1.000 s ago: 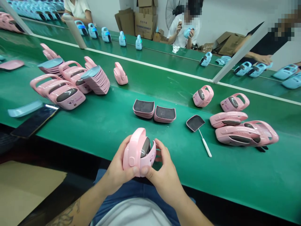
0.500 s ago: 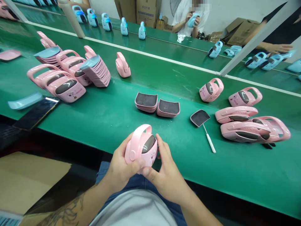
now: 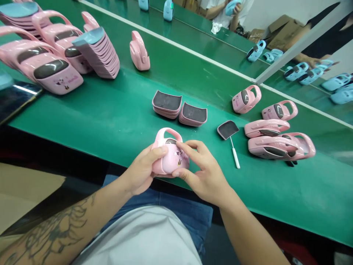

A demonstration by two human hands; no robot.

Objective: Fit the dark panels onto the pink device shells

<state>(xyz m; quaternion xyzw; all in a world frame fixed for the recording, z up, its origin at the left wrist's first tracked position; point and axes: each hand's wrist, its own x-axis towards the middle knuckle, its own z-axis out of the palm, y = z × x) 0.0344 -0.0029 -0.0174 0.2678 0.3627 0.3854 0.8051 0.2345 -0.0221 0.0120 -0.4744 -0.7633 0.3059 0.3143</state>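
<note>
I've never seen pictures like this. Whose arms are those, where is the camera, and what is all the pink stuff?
No machine here: a person works with bare hands, and the camera sits on their head, looking down. The left hand and right hand together hold one pink case with a handle, over the near edge of a green belt. On the belt lie two stacks of dark-faced panels, a small paddle tool with a white handle, and more pink cases at right. Across the belt, another person's hands hold a blue case.
</note>
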